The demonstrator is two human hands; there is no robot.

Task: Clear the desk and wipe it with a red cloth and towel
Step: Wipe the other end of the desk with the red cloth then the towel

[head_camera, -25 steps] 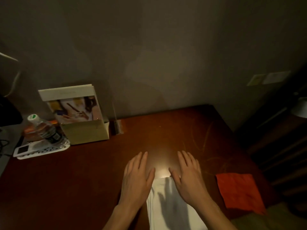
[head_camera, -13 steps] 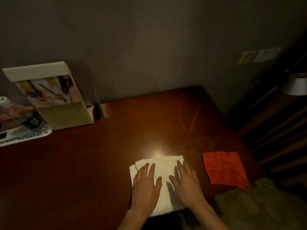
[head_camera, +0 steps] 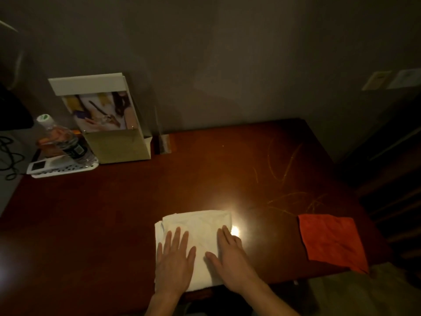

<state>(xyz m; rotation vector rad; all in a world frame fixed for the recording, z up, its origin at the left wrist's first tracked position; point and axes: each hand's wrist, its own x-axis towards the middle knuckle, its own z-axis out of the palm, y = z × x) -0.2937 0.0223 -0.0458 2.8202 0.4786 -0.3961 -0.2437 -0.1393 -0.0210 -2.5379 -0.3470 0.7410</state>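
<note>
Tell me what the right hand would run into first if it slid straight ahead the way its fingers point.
The right hand lies flat on the white towel, its fingers pointing up and slightly left. It would cross the towel's far edge, then bare desk; the way looks free towards the wall, though depth is unclear.

Both hands flat, palms down, side by side. Left hand (head_camera: 174, 263): fingers straight and together, thumb splayed toward the right. Right hand (head_camera: 230, 258): fingers straight, thumb angled out toward the left one. Bare forearms enter from the bottom edge, angled slightly inward, apart.
</note>
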